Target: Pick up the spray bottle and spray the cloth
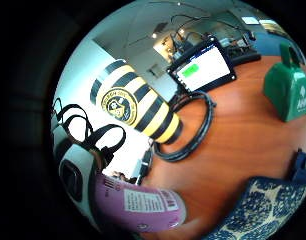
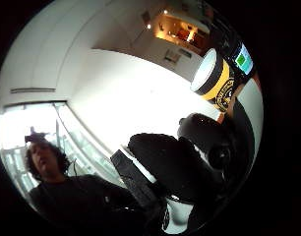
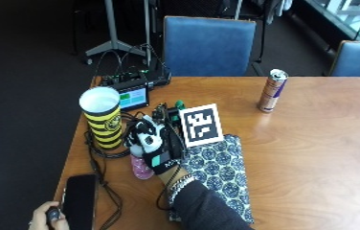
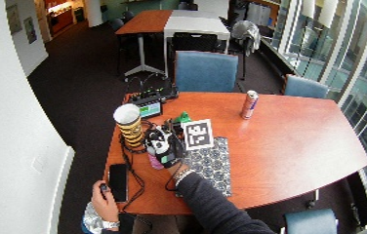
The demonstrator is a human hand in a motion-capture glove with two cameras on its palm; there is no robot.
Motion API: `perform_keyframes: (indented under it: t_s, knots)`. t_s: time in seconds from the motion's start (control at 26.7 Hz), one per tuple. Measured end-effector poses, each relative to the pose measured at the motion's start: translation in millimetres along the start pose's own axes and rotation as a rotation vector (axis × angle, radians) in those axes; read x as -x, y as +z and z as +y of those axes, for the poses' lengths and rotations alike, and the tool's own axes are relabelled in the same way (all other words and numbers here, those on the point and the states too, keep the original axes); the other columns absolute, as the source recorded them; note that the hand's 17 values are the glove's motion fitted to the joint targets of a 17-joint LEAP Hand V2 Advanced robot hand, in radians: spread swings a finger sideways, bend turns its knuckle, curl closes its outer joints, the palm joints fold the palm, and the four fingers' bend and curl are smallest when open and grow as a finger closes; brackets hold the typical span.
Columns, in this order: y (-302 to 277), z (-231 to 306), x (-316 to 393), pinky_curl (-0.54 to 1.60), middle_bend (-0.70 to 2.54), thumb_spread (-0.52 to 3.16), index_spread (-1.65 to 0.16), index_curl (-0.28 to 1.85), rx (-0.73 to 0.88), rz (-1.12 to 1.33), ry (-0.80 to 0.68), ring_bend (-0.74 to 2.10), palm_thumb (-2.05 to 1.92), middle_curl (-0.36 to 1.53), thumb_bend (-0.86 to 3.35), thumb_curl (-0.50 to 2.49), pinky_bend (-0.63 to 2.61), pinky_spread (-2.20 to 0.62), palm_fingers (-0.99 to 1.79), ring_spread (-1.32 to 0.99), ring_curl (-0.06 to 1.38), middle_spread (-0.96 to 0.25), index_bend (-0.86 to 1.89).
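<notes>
My gloved right hand (image 3: 155, 145) grips the upper part of a pink spray bottle (image 3: 141, 168) just left of the cloth. In the little finger side palm view the bottle's pink labelled body (image 1: 143, 205) lies close against the palm, over the wooden table (image 1: 233, 145). The cloth (image 3: 221, 170), blue with a pale flower pattern, lies flat on the table to the right of the hand; its corner (image 1: 265, 205) shows beside the bottle. I cannot tell whether the bottle's base touches the table. The spray head is hidden by the hand.
A tall yellow and black striped cup (image 3: 103, 120) stands right beside the hand on its left. Behind it are a small screen (image 3: 133, 98), black cables (image 1: 193, 130) and a green bell (image 1: 290, 87). A drink can (image 3: 272, 90) stands far right. A phone (image 3: 78, 196) lies near the bare left hand (image 3: 45, 218).
</notes>
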State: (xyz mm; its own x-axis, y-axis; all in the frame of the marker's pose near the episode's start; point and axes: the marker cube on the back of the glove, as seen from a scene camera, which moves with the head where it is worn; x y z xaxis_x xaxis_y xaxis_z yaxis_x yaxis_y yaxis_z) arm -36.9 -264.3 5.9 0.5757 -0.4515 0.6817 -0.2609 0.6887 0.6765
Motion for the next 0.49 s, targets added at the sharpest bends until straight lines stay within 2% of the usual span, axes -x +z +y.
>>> perform_keyframes:
  t_s: [0.22, 0.34, 0.37, 0.49]
  knots:
    - [4.1, 9.5, -20.1, 0.39, 0.78, 1.06, -0.28, 0.57, 0.108, -0.050, 0.139, 0.72, 0.19, 0.55, -0.03, 0.23, 0.44, -0.34, 1.43, -0.18, 0.44, -0.21, 0.44]
    - [1.1, 14.8, -23.9, 0.39, 0.75, 1.02, -0.28, 0.54, 0.183, -0.057, 0.201, 0.73, 0.19, 0.53, -0.03, 0.24, 0.46, -0.30, 1.31, -0.17, 0.44, -0.20, 0.30]
    - [-2.2, 17.1, -23.5, 0.39, 0.74, 1.00, -0.28, 0.52, 0.213, -0.042, 0.218, 0.73, 0.19, 0.52, -0.03, 0.24, 0.45, -0.26, 1.24, -0.16, 0.44, -0.19, 0.25]
    - [-17.8, 25.1, -17.1, 0.41, 0.56, 0.96, -0.31, 0.47, 0.333, 0.067, 0.261, 0.66, 0.18, 0.47, -0.04, 0.25, 0.48, -0.11, 0.78, -0.14, 0.43, -0.17, 0.09]
